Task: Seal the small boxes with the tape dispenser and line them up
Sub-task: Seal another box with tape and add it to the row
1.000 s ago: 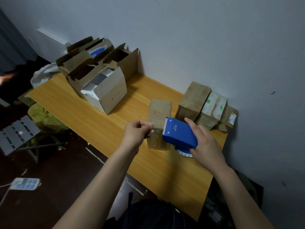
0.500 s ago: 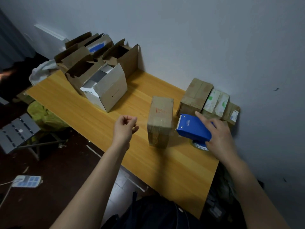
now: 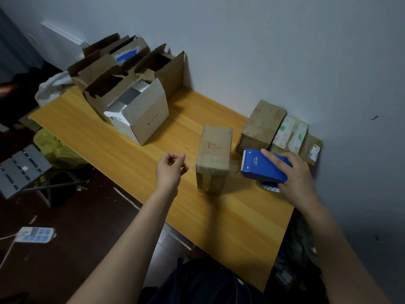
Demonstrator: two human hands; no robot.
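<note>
Bare yellow wood lies open from the table's (image 3: pixel 219 227) near edge up to the brown cardboard box (image 3: pixel 213 154) standing mid-table, which has glossy clear tape banding its near end. Open cartons (image 3: pixel 122 84) crowd the far left corner, and sealed boxes (image 3: pixel 263 126) line the wall on the right. The right hand (image 3: pixel 295 178) grips the blue plastic tape dispenser (image 3: pixel 260 170), its toothed edge just beside the box. The left hand (image 3: pixel 171 170) hovers left of the box, fingers curled together on nothing.

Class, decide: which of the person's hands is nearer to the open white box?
Left. The left hand hangs in front of the white box; the right hand, gripping the blue tape dispenser, is farther off to its right.
</note>
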